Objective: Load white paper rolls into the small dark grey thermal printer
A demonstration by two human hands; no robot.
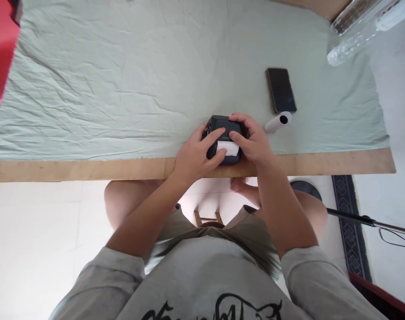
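Observation:
A small black device (234,128) with a strip of white paper (231,148) coming out of its front lies at the table's near edge. My left hand (198,153) holds its left side, the index finger on the top and the thumb on the paper. Around the right side wraps my right hand (254,141), its thumb on the top and its fingers along the far right corner. Just right of that hand, a white paper roll (274,124) with a dark core rests on the cloth. Beyond the roll lies a black phone (281,90).
A pale green cloth (122,80) covers the table, with a bare wooden front edge (89,170). Clear plastic bottles (350,50) lie at the far right beside cardboard (325,6). A red item (1,49) sits at the far left. A metal pole (372,222) is at lower right.

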